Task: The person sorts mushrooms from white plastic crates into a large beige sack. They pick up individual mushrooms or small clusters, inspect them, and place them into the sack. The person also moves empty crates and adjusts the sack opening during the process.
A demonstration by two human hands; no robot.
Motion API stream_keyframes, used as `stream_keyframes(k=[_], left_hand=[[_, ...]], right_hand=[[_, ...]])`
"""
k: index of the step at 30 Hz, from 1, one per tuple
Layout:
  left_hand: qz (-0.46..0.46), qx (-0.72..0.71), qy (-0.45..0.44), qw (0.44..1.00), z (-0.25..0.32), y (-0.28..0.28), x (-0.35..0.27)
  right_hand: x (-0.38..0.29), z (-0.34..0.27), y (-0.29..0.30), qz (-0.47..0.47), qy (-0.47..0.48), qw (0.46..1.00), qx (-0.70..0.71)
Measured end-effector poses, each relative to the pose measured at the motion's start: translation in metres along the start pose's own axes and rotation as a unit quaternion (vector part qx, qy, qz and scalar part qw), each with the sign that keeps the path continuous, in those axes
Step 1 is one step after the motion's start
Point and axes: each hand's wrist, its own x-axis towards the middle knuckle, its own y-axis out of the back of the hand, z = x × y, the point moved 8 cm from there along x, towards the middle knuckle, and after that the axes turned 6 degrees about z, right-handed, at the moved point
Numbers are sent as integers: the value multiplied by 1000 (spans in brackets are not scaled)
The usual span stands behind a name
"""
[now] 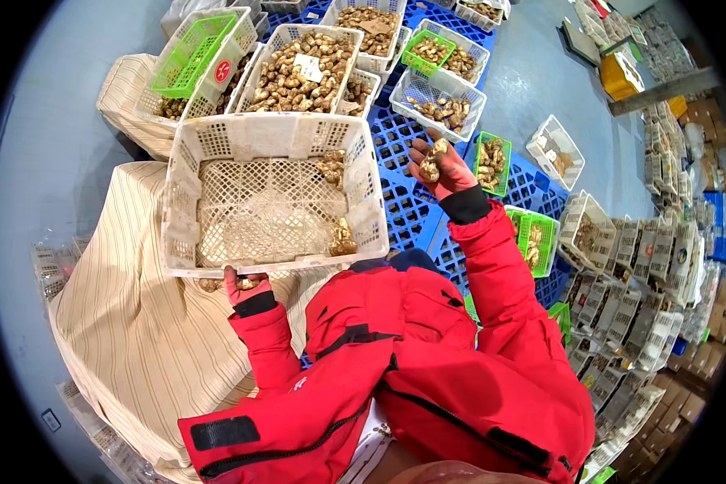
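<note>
My right hand [451, 172], palm up, holds pale brown mushrooms [429, 169] above the blue pallets. Below the near rim of a large white plastic crate [272, 124] is my left hand [245, 290], its thumb raised against the rim. Mushrooms [210, 285] show on both sides of that thumb and appear held in the hand; its other fingers are hidden. Inside the crate, a small group of mushrooms [333, 168] lies by the right wall, and another mushroom clump [342, 238] sits in the near right corner. Most of its mesh floor is bare.
Striped cream cloth [115, 254] drapes beneath the crate. Beyond stand a full mushroom crate [305, 69] bearing a paper note and a crate with a green basket [196, 54]. To the right are a part-filled crate [438, 109], a green mushroom basket [492, 163] and stacked crates [617, 327].
</note>
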Motion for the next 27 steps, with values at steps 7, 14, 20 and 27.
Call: stream_keyframes(k=[7, 14, 20, 27], left_hand=[[37, -67, -34, 996, -25, -16, 24], [49, -149, -40, 987, -104, -64, 39], [45, -184, -48, 981, -145, -86, 68], [160, -221, -60, 960, -196, -84, 140]], right_hand=[[78, -20, -10, -117, -94, 989, 5], [180, -52, 16, -67, -180, 981, -5], [231, -97, 43, -26, -168, 979, -110], [288, -81, 22, -14, -216, 962, -169]])
